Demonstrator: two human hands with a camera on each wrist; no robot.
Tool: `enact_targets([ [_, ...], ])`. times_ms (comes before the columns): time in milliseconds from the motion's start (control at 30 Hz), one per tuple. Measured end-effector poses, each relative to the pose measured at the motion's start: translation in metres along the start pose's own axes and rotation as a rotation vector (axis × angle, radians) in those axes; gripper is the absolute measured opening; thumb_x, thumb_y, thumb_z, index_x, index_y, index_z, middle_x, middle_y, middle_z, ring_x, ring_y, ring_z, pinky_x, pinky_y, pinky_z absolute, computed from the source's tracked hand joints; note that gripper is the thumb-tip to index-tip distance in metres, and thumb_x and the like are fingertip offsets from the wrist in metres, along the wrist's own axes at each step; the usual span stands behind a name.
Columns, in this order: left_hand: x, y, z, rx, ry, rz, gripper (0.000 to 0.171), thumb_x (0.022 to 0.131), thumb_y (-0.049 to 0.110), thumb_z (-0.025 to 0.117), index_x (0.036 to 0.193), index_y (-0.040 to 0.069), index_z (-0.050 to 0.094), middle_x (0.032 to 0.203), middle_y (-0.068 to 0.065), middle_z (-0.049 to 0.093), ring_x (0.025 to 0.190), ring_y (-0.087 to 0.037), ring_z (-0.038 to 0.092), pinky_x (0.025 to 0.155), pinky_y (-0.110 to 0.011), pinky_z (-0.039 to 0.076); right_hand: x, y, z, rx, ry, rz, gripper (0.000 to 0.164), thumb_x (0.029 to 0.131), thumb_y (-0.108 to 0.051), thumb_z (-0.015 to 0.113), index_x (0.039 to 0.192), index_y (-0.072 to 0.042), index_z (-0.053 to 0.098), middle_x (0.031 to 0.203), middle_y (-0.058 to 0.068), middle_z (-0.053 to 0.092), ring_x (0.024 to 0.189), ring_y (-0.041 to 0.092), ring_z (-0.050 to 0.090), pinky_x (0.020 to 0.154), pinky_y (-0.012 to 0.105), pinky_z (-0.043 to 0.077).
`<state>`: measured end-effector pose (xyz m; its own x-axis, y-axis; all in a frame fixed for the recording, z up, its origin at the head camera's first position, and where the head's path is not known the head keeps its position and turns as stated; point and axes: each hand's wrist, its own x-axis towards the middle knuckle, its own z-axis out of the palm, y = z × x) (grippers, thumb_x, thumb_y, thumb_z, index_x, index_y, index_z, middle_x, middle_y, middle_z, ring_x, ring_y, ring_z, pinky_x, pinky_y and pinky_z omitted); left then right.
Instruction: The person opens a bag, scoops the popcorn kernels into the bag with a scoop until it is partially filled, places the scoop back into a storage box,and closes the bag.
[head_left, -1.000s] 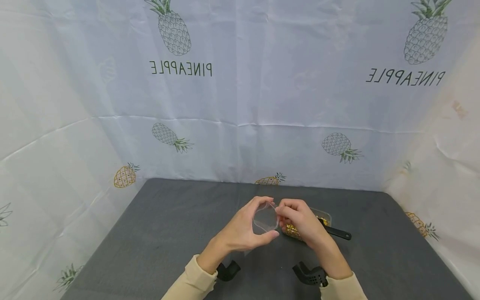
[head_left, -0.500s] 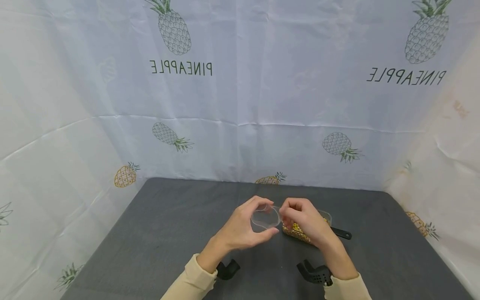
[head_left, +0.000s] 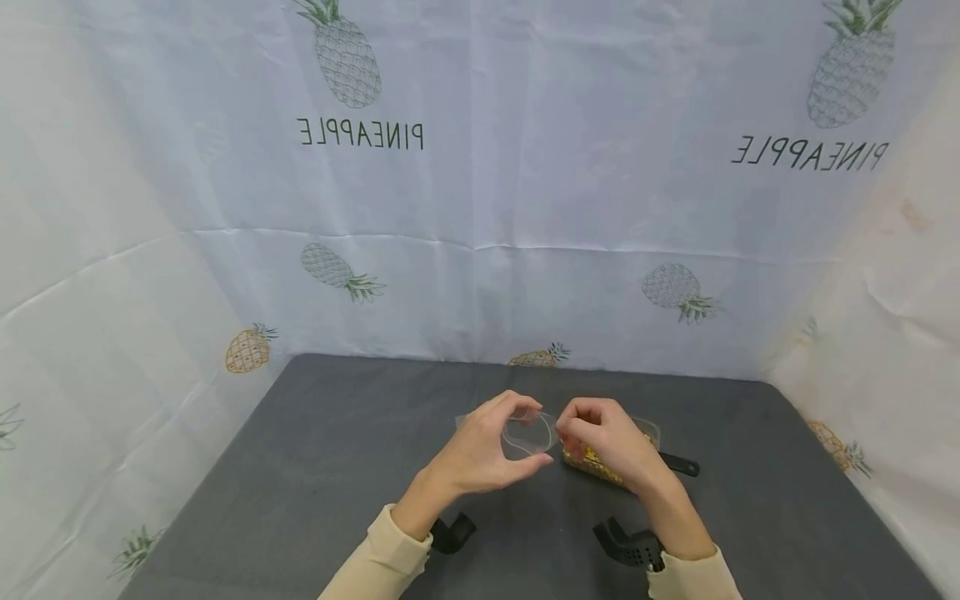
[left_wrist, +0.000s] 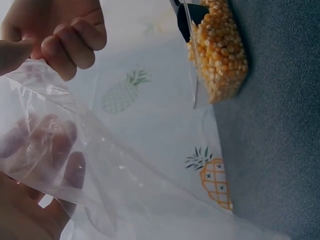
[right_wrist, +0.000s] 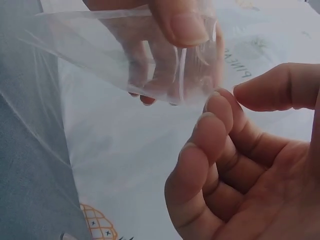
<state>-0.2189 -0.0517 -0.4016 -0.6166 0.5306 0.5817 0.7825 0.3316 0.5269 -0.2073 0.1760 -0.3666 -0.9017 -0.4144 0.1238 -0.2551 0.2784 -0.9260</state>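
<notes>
A clear plastic bag (head_left: 531, 435) is held up over the table, its mouth rounded open in the head view. My left hand (head_left: 480, 454) holds it near the mouth, thumb and fingers curved round it in a C. In the right wrist view, the left thumb (right_wrist: 187, 27) lies over the film and the fingers show through it. My right hand (head_left: 607, 437) pinches the bag's edge at the mouth between thumb and index finger, the other fingers curled. In the left wrist view the bag (left_wrist: 130, 175) hangs loose and wrinkled, with nothing visible inside.
Just behind the right hand stands a clear container of yellow corn kernels (left_wrist: 220, 55), partly hidden by that hand. A black handle (head_left: 681, 464) sticks out of it to the right. The grey table (head_left: 360, 425) meets a pineapple-print curtain (head_left: 585, 192) at the back and sides.
My right hand has shifted slightly right with the bag's edge, and the mouth has tilted and widened. The left hand has stayed almost in place; the bag's body now shows behind it.
</notes>
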Motion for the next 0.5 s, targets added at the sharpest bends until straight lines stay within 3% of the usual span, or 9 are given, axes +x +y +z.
enact_targets([
  [233,-0.001,-0.004,0.000,-0.003,-0.036,-0.033,0.056,0.084,0.025,0.084,0.131,0.010,0.058,0.117,0.001,0.061,0.104,-0.021,0.061,0.088,-0.031,0.051,-0.006,0.009,-0.003,-0.045,0.057,0.054,0.028,0.103,-0.016,0.058,0.090,0.007,0.066,0.077,0.014,0.061,0.066,0.033,0.059,0.065,0.042,0.054],
  [300,-0.003,-0.005,0.000,-0.011,-0.048,-0.047,0.055,0.085,0.026,0.083,0.131,0.010,0.057,0.117,0.002,0.060,0.104,-0.021,0.061,0.089,-0.034,0.052,-0.008,0.010,-0.004,-0.091,0.075,0.055,0.028,0.103,-0.019,0.060,0.090,0.005,0.067,0.077,0.013,0.063,0.068,0.034,0.060,0.066,0.042,0.054],
  [500,-0.007,-0.010,0.000,-0.023,-0.081,-0.088,0.053,0.086,0.028,0.082,0.129,0.009,0.057,0.116,0.001,0.060,0.102,-0.019,0.060,0.090,-0.034,0.051,-0.013,0.014,-0.005,-0.293,0.133,0.047,0.022,0.102,-0.024,0.063,0.101,-0.005,0.074,0.091,0.007,0.070,0.080,0.021,0.066,0.073,0.035,0.054],
])
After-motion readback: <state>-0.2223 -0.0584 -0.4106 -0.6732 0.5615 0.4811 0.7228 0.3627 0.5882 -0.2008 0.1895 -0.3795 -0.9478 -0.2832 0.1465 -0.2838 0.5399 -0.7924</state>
